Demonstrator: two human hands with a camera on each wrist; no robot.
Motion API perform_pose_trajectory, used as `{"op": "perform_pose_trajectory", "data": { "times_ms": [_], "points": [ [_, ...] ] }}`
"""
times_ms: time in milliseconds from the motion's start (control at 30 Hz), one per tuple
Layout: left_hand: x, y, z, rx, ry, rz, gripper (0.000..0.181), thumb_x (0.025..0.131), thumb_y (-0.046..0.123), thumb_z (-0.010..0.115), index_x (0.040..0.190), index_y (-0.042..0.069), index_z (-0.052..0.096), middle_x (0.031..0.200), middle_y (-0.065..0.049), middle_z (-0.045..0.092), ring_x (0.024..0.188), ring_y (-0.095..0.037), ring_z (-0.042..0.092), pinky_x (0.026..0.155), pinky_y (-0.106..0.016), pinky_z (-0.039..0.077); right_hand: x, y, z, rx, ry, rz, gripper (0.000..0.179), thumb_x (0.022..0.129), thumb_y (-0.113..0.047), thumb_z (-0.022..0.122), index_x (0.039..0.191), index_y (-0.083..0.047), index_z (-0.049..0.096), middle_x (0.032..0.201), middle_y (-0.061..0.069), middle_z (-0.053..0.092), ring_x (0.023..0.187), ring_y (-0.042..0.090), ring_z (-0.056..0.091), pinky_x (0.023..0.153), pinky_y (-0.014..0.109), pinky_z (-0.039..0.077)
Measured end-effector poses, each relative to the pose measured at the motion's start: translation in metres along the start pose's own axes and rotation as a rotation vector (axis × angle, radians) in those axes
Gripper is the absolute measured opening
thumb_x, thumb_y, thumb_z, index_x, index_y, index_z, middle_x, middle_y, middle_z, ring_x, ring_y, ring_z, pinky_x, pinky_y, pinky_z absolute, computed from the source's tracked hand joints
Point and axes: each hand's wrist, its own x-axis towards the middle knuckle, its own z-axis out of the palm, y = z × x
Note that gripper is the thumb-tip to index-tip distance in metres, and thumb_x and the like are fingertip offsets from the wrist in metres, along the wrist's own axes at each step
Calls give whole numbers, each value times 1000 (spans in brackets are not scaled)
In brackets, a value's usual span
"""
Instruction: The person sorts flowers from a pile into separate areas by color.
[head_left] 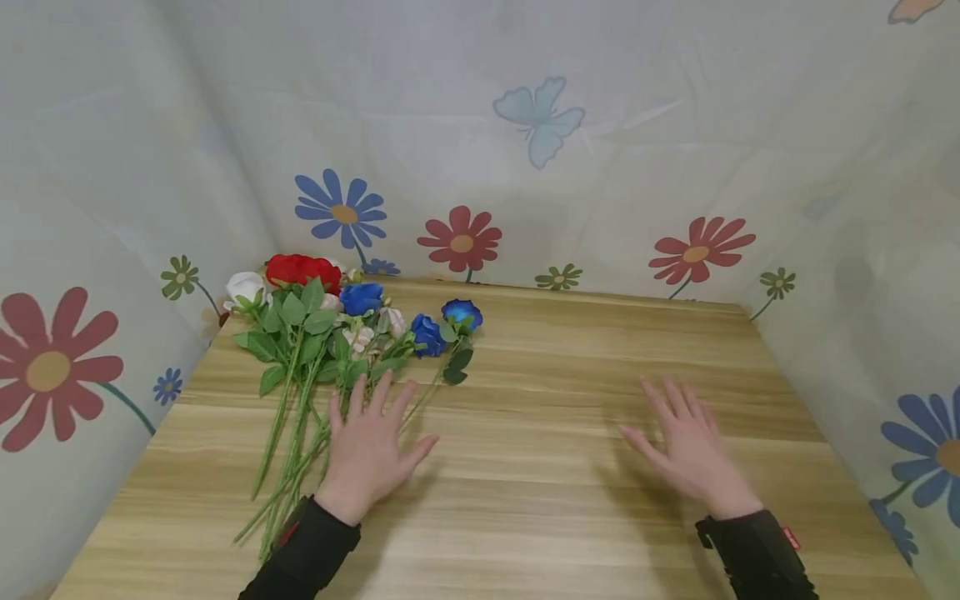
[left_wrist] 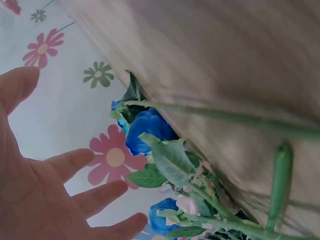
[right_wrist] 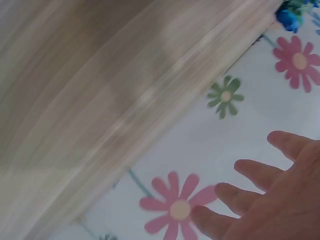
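Note:
My left hand [head_left: 370, 450] hovers palm down over the lower stems of the flower pile, fingers spread and holding nothing. Artificial flowers lie on the left of the table: a red bloom [head_left: 303, 272], a white rose [head_left: 246, 287], several blue roses [head_left: 427, 335] and small pale pink blossoms [head_left: 358, 337]. Their long green stems [head_left: 277, 433] run toward the near edge. In the left wrist view, a blue rose [left_wrist: 148, 131] and leaves [left_wrist: 172, 162] appear beyond the spread fingers. My right hand [head_left: 693, 454] is over the bare wood on the right, fingers extended, with nothing in it.
The wooden table [head_left: 540, 467] reaches back to a white cloth [head_left: 600, 192] printed with flowers and butterflies. That cloth also hangs along the left and right sides. The rightmost blue rose [head_left: 462, 314] lies slightly apart from the pile's blooms.

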Motion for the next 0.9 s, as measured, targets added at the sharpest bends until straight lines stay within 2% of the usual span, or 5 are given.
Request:
{"op": "perform_pose_trajectory", "data": {
  "times_ms": [267,400,567,700,900],
  "points": [
    [4,-11,-17,-12,-13,71,65,86,52,60,136,13,50,128,-19,53,117,-44,45,92,-61,38,24,-50,18,290,31,-121,66,94,-38,56,143,0,35,143,25,37,128,43,37,99,62,34],
    [7,-17,-26,-51,-57,82,55,87,41,64,127,5,57,116,-19,57,100,-39,55,80,-52,48,38,-80,26,561,1,-160,51,95,-23,59,137,0,42,138,22,46,121,40,47,96,53,43],
    [15,-22,-34,-154,-173,41,40,88,32,64,116,3,62,104,-15,63,84,-28,62,66,-42,52,52,-119,31,1031,-147,-75,42,98,-20,54,133,2,46,135,22,48,119,39,50,95,43,46],
    [22,-25,-35,-217,-274,20,31,90,29,63,109,4,64,77,-5,62,65,-17,57,56,-34,46,61,-146,35,1381,-257,5,43,100,-16,48,135,7,40,135,26,44,121,39,48,101,42,42],
    [29,-28,-29,-209,-361,20,28,90,25,64,106,2,65,77,-5,64,56,-15,54,57,-34,46,73,-175,50,1674,-333,199,43,99,-7,42,138,9,33,128,21,52,118,33,52,107,48,33]
  ]
}}
